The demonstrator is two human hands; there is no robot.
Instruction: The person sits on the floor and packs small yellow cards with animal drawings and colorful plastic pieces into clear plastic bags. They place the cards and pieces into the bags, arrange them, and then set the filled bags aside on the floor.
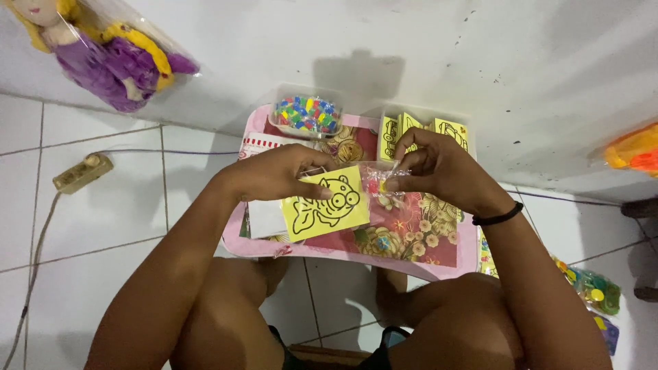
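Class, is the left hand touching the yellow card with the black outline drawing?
Touching. The head view shows the left hand with its fingers lying over the top edge of the yellow card, pinching it.

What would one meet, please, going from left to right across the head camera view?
Doll in purple → power strip → left hand → yellow picture card → small clear packet → right hand → black wristband → orange toy.
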